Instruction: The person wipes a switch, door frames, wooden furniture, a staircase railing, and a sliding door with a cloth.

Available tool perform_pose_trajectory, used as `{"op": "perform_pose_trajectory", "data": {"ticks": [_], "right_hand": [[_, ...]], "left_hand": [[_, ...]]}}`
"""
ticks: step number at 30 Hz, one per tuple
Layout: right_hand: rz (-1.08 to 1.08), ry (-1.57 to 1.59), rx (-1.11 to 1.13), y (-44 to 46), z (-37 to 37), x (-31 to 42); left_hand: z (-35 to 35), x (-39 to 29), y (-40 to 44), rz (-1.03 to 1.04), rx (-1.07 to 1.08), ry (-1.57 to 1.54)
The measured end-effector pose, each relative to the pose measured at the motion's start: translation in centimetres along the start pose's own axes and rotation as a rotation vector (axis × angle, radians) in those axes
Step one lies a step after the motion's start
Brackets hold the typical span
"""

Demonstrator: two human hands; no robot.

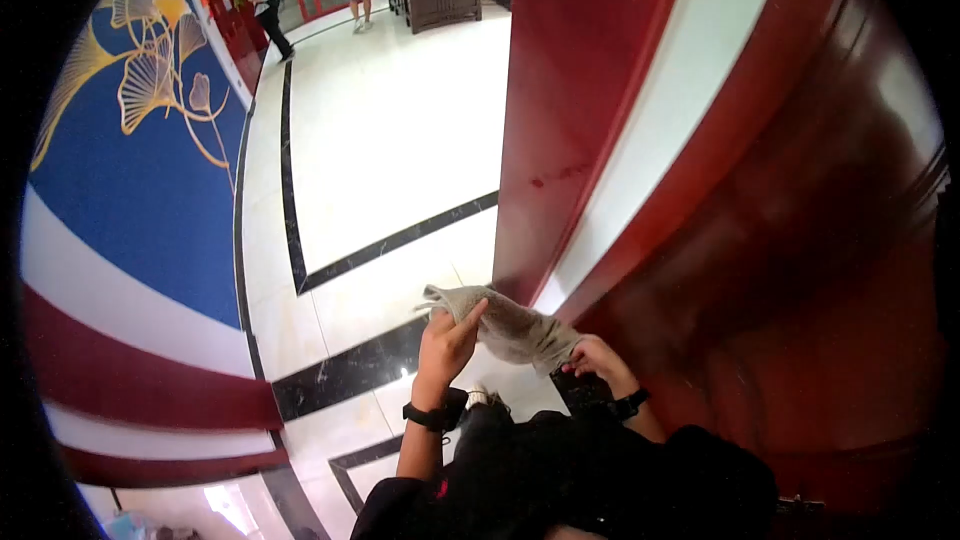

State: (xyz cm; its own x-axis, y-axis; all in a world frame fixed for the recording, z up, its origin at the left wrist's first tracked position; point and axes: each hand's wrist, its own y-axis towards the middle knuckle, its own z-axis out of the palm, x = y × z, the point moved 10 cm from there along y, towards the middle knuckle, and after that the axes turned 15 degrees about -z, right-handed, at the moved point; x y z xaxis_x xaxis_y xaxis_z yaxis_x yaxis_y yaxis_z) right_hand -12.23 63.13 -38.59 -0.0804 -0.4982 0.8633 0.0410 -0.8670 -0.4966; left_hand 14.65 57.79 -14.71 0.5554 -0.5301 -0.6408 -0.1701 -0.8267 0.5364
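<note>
A grey-beige cloth [515, 328] is stretched between my two hands in front of my body, above the tiled floor. My left hand [448, 345] grips its left end, with the index finger laid along the fabric. At the lower right end, my right hand [598, 358] pinches the cloth between thumb and fingers. Each wrist wears a black band. The cloth sags and folds in the middle, and its right side hangs close to the dark red door panel.
A glossy dark red door [780, 340] stands close on my right. To the left runs a blue wall panel [130, 210] with gold leaf patterns. White floor tiles [400, 120] with black borders lead to people and a wooden bench [445, 4] at the far end.
</note>
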Motion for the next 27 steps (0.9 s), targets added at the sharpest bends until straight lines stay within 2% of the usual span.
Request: {"op": "perform_pose_trajectory", "data": {"ticks": [2,3,7,8,9,11,12,14,15,16,17,18,20,22,23,24,26,27], "right_hand": [[-0.302,0.178,-0.033,0.7,1.2,8.3],[-0.464,0.182,-0.121,0.4,0.8,12.9],[-1.006,0.142,-0.442,-3.6,0.0,28.4],[-1.121,0.105,-0.537,-4.6,-0.3,30.8],[-1.116,0.118,-0.557,-3.3,-0.7,30.3],[-1.368,-0.476,-0.944,-6.4,-0.3,34.4],[-1.370,-0.477,-0.954,-5.0,0.0,35.2],[-1.570,-1.333,-1.398,-5.3,4.6,36.7],[-1.485,-1.472,-1.475,-2.2,3.1,34.6],[-1.649,-1.401,-1.412,-0.8,2.5,33.5],[-1.881,-1.385,-1.440,-0.4,2.2,32.1],[-1.984,-1.491,-1.546,-1.7,4.8,32.8],[-1.944,-1.446,-1.616,-1.6,4.7,33.2],[-1.903,-1.415,-1.665,-1.1,4.2,33.5],[-1.913,-1.405,-1.677,-0.9,4.6,33.4],[-1.901,-1.391,-1.688,-0.7,4.6,33.3],[-1.864,-1.366,-1.712,-0.7,4.4,33.0],[-1.842,-1.354,-1.713,-0.6,4.4,32.9]], "left_hand": [[0.0,1.3,3.0,0.019,-0.008,0.012],[-0.4,1.9,5.2,-0.029,0.008,-0.087],[0.1,0.1,13.1,0.130,-0.028,-0.149],[0.8,-0.3,14.9,0.118,0.010,-0.192],[2.6,0.0,16.1,0.109,0.046,-0.228],[4.6,-1.1,19.7,0.125,0.097,-0.229],[5.9,-1.1,21.2,0.105,0.133,-0.232],[8.7,-1.6,22.9,0.174,0.152,-0.223],[10.4,-2.0,23.6,0.233,0.170,-0.208],[11.5,-2.6,24.0,0.359,0.075,-0.191],[14.0,-2.5,24.2,0.427,0.115,-0.113],[15.8,-1.6,23.9,0.484,0.164,-0.030],[23.2,4.0,23.9,0.054,0.743,-0.225],[28.9,7.8,21.6,0.143,0.887,-0.297],[30.6,9.9,20.5,0.242,0.709,-0.538],[30.1,9.2,21.0,0.230,0.711,-0.531],[26.3,8.1,21.7,0.253,0.455,-0.591],[31.1,10.9,19.4,0.136,0.661,-0.566]]}}
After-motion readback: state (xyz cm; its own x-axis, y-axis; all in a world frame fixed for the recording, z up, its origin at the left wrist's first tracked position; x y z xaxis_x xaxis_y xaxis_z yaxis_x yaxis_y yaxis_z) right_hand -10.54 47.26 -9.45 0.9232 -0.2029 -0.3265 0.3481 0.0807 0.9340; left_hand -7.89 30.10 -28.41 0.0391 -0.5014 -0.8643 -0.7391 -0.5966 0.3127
